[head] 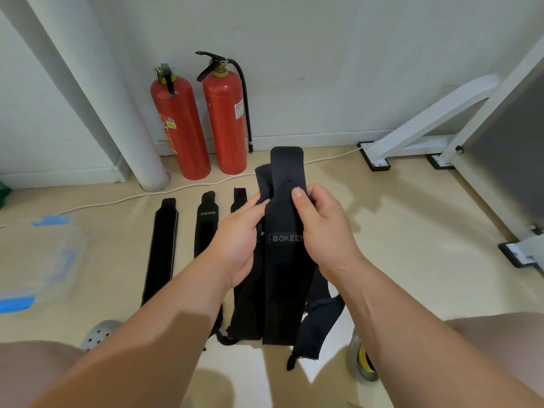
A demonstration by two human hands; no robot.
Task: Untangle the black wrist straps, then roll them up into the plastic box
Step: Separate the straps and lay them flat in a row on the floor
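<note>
Beige flooring (397, 231) below, the tangled bundle of black fabric wrist straps (282, 266) hangs pinched between left hand (235, 240) and right hand (322, 231). Three flat black straps (162, 248) lie separated alongside; rolling into the clear blue-latched plastic box (38, 260) seems unstarted.

fire extinguishers (225, 122) against wall (323, 69) | white pipe (123, 119) left | white cable (129, 198) on floor (412, 216)

In front of me the beige floor (412, 231) carries three black straps (206, 231) side by side, a plastic box (38, 254) (blue latches) and two fire extinguishers (179, 125).
</note>
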